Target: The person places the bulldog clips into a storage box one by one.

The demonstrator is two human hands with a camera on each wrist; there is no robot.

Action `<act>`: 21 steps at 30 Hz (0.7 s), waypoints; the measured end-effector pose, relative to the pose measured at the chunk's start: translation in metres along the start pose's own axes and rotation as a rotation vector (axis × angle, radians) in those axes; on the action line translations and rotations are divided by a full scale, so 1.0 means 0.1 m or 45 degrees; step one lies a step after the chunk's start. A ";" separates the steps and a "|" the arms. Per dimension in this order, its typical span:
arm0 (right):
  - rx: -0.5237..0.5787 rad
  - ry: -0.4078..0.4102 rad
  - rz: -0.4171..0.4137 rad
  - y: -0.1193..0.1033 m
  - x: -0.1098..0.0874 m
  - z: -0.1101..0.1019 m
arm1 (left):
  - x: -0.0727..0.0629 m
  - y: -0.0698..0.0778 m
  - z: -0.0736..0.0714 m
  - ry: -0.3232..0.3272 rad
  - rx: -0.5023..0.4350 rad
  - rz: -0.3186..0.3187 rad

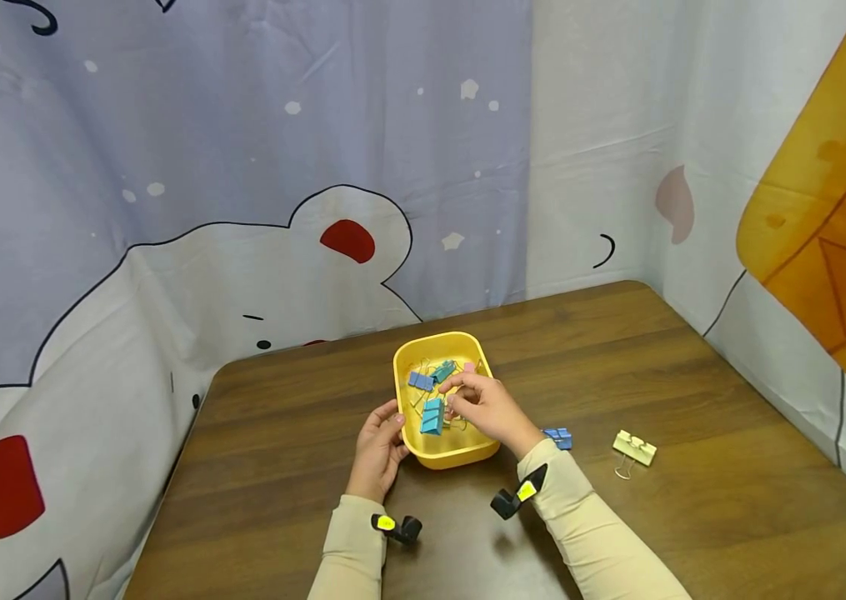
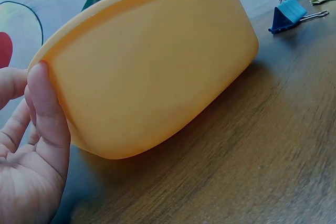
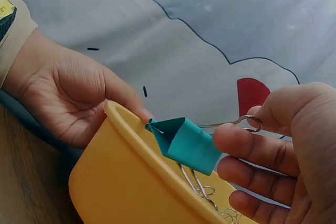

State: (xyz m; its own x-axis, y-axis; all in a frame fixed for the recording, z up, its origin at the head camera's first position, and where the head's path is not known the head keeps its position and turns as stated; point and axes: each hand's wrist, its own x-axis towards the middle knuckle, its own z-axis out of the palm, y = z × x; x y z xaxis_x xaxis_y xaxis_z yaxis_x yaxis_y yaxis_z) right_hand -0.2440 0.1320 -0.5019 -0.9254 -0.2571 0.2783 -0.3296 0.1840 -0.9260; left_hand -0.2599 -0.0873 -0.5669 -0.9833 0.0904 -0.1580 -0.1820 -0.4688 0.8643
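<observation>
A yellow plastic bin stands tilted on the table, and my left hand grips its left side, thumb at the rim. My right hand pinches a teal binder clip by a wire handle, over the bin's opening. The clip's second wire handle hangs down past the rim in the right wrist view. Inside the bin lie a blue binder clip, another teal binder clip and a pink one, some partly hidden by my right hand.
On the wooden table, to the right of the bin, are a blue binder clip, partly behind my right wrist in the head view, and a pale yellow binder clip. A printed curtain hangs behind the table.
</observation>
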 end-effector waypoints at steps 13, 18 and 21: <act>-0.116 0.283 -0.034 0.02 -0.03 -0.19 | -0.01 0.01 0.02 -0.007 -0.017 0.001; -0.064 0.377 0.040 0.06 -0.11 -0.40 | -0.01 0.02 0.01 -0.003 -0.007 -0.004; -0.064 0.398 0.091 0.03 -0.23 -0.52 | -0.02 0.01 0.01 -0.001 -0.007 -0.003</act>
State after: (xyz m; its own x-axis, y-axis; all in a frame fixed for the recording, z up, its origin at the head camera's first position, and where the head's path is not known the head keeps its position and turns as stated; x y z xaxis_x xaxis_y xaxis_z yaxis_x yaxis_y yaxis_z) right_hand -0.2338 0.1874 -0.4978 -0.9565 0.0609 0.2852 -0.2634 0.2397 -0.9344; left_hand -0.2585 -0.0867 -0.5652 -0.9828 0.0925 -0.1599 -0.1847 -0.4734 0.8613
